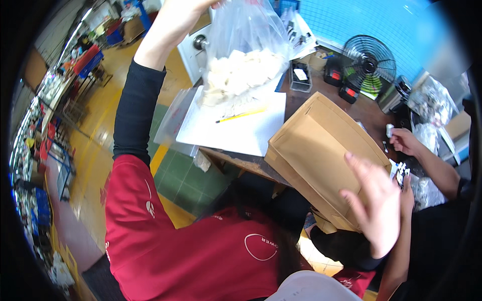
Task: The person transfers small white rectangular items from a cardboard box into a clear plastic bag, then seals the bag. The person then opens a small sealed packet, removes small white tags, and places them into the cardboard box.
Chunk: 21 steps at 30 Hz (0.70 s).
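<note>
Left hand grips crinkly clear plastic bag of white lumps; right hand splayed wide, flat on stiff brown cardboard box.

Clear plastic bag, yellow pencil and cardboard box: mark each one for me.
clear plastic bag (241, 65), head view, on its lower half filled with white pieces
yellow pencil (241, 116), head view, mid-shaft, lying on white paper
cardboard box (314, 150), head view, on its broad brown side

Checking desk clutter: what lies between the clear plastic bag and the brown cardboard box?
Head view: white paper sheet with a yellow pencil on it.
</note>
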Available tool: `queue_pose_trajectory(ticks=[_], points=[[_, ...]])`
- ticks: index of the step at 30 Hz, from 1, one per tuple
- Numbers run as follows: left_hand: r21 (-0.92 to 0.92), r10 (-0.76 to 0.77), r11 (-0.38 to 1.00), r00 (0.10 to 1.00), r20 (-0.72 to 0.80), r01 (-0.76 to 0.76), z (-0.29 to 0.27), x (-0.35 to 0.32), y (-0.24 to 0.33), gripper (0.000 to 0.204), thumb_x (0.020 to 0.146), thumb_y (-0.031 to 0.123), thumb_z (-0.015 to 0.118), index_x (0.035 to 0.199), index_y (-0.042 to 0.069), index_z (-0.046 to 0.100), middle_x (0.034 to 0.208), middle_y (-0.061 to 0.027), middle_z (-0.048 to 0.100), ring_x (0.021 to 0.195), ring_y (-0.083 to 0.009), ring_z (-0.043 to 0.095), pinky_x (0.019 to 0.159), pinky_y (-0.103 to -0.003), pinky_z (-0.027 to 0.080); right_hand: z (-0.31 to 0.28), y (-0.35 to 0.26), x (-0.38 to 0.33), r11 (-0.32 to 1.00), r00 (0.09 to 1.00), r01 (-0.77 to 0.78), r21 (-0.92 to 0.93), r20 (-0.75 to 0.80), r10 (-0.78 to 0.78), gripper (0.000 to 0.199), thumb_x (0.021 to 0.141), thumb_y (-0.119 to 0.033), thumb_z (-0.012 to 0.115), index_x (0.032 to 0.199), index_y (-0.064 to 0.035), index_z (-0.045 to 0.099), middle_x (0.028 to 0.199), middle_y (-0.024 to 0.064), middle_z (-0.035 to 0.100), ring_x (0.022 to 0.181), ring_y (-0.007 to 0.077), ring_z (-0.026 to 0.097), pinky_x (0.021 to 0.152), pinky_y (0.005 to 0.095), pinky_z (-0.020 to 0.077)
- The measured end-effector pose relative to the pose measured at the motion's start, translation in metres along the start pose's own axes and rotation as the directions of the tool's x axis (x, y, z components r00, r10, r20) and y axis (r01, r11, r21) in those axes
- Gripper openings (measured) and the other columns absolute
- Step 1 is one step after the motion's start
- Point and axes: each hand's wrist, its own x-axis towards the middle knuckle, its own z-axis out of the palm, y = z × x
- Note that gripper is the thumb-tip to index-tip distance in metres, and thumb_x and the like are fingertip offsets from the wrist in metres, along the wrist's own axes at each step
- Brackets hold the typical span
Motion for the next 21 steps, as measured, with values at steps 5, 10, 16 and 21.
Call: queue_pose_trajectory(ticks=[5, 10, 16, 21], points=[[-0.129, 0.05, 0.991, 0.973, 0.225, -0.021, 0.035, 0.015, 0.003, 0.008, 0.085, -0.003, 0.068, 0.09, 0.002, 0.072, 0.116, -0.0119, 0.069, 0.098, -0.0173, 0.067, 0.084, -0.027, 0.055, -0.031, 0.015, 0.078, 0.982, 0.899, 0.172, -0.074, -0.396, -0.187, 0.062, 0.08, -0.004, 0.073, 0.139, -0.0076, 0.055, 0.136, 0.0145, 0.059, 0.113, 0.0237, 0.062, 0.087, 0.0335, 0.0495], [-0.279, 0.162, 0.958, 0.917, 0.364, -0.058, 0.09, 0.026, 0.007, 0.008, 0.084, -0.002, 0.068, 0.089, 0.002, 0.072, 0.116, -0.0119, 0.069, 0.098, -0.0176, 0.067, 0.084, -0.027, 0.055, -0.038, 0.029, 0.1, 0.997, 0.897, -0.053, 0.061, -0.435, 0.074, 0.048, 0.086, -0.037, 0.077, 0.118, -0.0029, 0.063, 0.085, 0.0054, 0.068, 0.072, 0.0121, 0.066, 0.063, 0.0263, 0.0538], [-0.427, 0.296, 0.897, 0.869, 0.396, -0.111, 0.137, 0.03, -0.004, 0.008, 0.084, -0.002, 0.068, 0.088, 0.003, 0.073, 0.117, -0.0118, 0.069, 0.099, -0.0179, 0.067, 0.084, -0.028, 0.055, -0.045, 0.063, 0.064, 0.93, 0.777, -0.186, 0.316, -0.532, 0.336, 0.02, 0.092, -0.004, 0.064, 0.111, 0.0016, 0.07, 0.082, 0.0031, 0.069, 0.061, 0.0067, 0.059, 0.056, 0.0194, 0.0455], [-0.448, 0.448, 0.874, 0.67, 0.593, -0.187, 0.15, 0.013, -0.027, 0.005, 0.078, 0.004, 0.073, 0.082, 0.007, 0.073, 0.119, -0.0108, 0.068, 0.103, -0.0213, 0.067, 0.085, -0.033, 0.054, -0.046, 0.062, -0.012, 0.938, 0.766, -0.339, 0.073, -0.557, 0.32, 0.013, 0.086, 0.0, 0.068, 0.099, 0.0013, 0.071, 0.083, 0.008, 0.068, 0.072, 0.0117, 0.063, 0.065, 0.0264, 0.0502]])
